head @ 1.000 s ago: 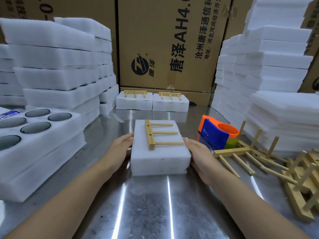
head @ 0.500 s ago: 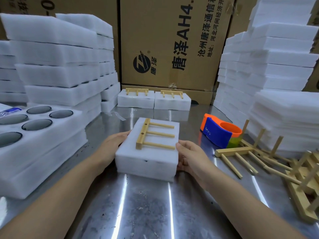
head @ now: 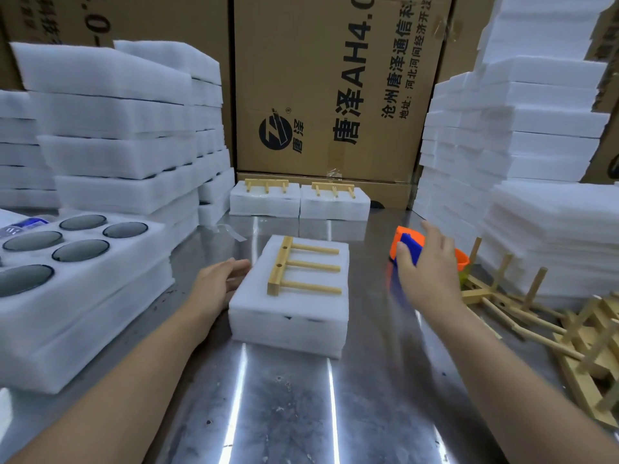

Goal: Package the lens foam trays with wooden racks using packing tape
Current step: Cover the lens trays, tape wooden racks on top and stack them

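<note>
**Head camera: rack laid on the foam, tape comes next**

The foam trays (head: 288,316) sit stacked in the middle of the steel table (head: 284,413). A wooden rack (head: 301,267) lies flat on top, its pegs pointing right. No tape shows round this bundle, so I judge the step in hand to be fetching the tape dispenser (head: 407,246).

The left hand (head: 217,279) rests with relaxed, fairly straight fingers against the stack's left side, apparently steadying it. The right hand (head: 428,269) is well apart from the stack, spread over the orange-and-blue dispenser. Its thumb looks to touch the blue body, but the fingers are not curled round it, and blur hides the exact contact.

The next move calls for a firm hold on the dispenser, then carrying it to the stack without knocking the loose rack askew
</note>
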